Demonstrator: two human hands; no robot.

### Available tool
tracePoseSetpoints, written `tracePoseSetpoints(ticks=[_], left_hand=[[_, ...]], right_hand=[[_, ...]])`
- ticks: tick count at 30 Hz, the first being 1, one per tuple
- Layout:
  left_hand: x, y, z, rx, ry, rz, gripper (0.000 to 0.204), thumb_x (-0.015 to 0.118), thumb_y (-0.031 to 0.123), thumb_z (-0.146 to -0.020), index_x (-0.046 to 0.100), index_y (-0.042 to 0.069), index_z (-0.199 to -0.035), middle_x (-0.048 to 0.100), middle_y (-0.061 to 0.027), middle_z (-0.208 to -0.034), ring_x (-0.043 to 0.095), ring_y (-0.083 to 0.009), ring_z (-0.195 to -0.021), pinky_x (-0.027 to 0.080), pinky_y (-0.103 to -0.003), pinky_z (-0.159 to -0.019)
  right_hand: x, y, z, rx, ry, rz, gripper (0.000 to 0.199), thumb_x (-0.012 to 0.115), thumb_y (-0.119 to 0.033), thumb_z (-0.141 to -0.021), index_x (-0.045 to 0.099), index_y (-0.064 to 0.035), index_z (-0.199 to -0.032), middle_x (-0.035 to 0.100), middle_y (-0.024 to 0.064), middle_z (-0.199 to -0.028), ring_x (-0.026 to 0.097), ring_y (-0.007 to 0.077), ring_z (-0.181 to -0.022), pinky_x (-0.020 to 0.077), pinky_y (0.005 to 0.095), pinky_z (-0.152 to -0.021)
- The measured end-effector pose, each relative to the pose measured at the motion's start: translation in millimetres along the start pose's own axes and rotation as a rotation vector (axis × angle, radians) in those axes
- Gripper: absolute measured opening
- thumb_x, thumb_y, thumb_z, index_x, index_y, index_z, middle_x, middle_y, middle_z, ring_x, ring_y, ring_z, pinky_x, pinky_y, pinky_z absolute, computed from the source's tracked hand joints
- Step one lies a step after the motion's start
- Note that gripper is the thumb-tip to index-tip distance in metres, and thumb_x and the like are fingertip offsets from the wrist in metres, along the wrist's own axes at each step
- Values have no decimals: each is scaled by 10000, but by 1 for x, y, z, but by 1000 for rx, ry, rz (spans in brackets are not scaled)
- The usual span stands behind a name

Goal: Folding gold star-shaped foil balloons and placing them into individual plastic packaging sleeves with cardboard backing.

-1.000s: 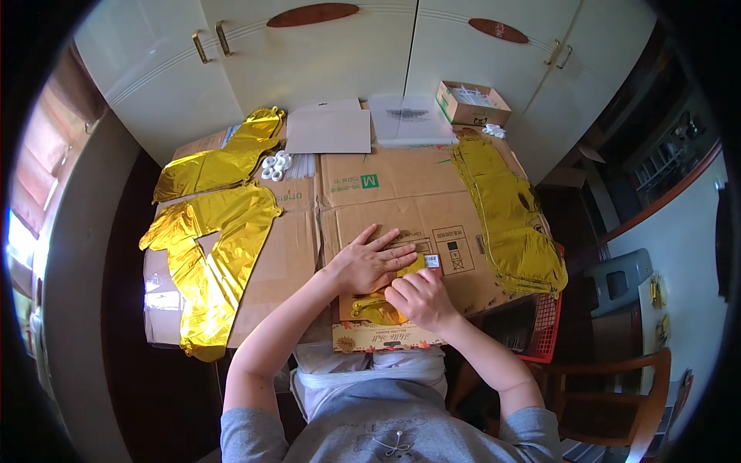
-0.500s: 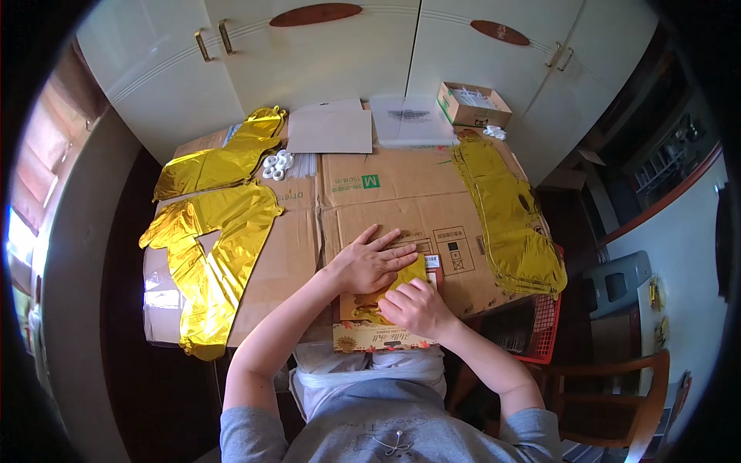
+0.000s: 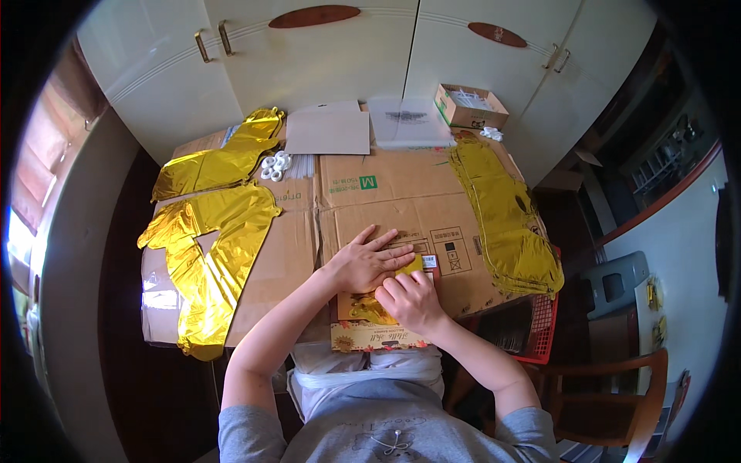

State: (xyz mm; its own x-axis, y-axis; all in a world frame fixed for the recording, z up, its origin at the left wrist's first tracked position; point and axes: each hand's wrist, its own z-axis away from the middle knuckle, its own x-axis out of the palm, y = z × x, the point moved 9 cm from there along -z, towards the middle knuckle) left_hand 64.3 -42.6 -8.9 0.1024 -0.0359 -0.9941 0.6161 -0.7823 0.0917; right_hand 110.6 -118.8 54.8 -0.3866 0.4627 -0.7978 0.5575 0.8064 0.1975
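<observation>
On the worktop (image 3: 293, 247), the flat left hand (image 3: 364, 265) is probably steadying gold foil (image 3: 369, 309) beside the curled right hand (image 3: 411, 301), grip unclear.

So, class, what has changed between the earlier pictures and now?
The right hand dipped toward the person, then moved back up and slightly leftward, now closer against the left hand. The left hand stayed flat, fingers spread; the gold foil pieces on the left stayed put.

The left hand (image 3: 365, 266) lies palm down, its fingers (image 3: 394, 255) spread; the right hand (image 3: 417, 305), fingers curled and tips hidden, is just beside it. The bare left forearm (image 3: 289, 324) and right forearm (image 3: 485, 353) slant inward, converging at the midline.
</observation>
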Motion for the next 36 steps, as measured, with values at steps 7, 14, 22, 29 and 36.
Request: tracePoseSetpoints(ticks=[7, 14, 22, 29, 36], left_hand=[[0, 0, -1, 4, -19, 0, 595, 408, 421, -941, 296, 295, -1511, 259, 86, -1578, 180, -234, -1476, 99, -543, -1182], [-1, 1, 0, 12, -14, -30, 571, 353, 455, -970, 299, 278, -1510, 259, 84, -1578, 197, -235, -1472, 113, -551, -1174], [2, -1, -1, 4, -16, 32, 541, 317, 440, -998, 300, 263, -1510, 260, 76, -1577, 183, -236, -1474, 95, -548, -1179], [0, 1, -1, -12, -15, 44, 565, 338, 460, -994, 289, 247, -1515, 265, 43, -1577, 169, -258, -1475, 70, -544, -1182], [-7, 4, 1, 9, 43, 13, 714, 430, 611, -906, 315, 238, -1505, 291, 18, -1567, 200, -271, -1466, 99, -539, -1180]], right_hand=[[0, -3, -5, 40, 22, 9, 145, 613, -176, -769, 495, -143, -692, 419, -7, -675, 477, 145, -648, 361, 319, -598], [3, -8, -6, 10, 33, 33, 149, 608, -173, -764, 478, -145, -695, 413, -6, -673, 477, 146, -641, 362, 316, -595], [-2, -13, -4, 28, 5, -23, 119, 610, -177, -783, 513, -134, -730, 433, 0, -677, 509, 140, -670, 380, 311, -606], [-8, -21, 19, 93, -82, -208, 109, 646, -193, -805, 604, -93, -793, 537, -1, -743, 566, 155, -754, 459, 314, -686], [-12, -34, 39, 175, -120, -278, 328, 675, -248, -819, 672, -7, -1041, 662, 101, -1028, 613, 233, -1005, 487, 354, -934]])
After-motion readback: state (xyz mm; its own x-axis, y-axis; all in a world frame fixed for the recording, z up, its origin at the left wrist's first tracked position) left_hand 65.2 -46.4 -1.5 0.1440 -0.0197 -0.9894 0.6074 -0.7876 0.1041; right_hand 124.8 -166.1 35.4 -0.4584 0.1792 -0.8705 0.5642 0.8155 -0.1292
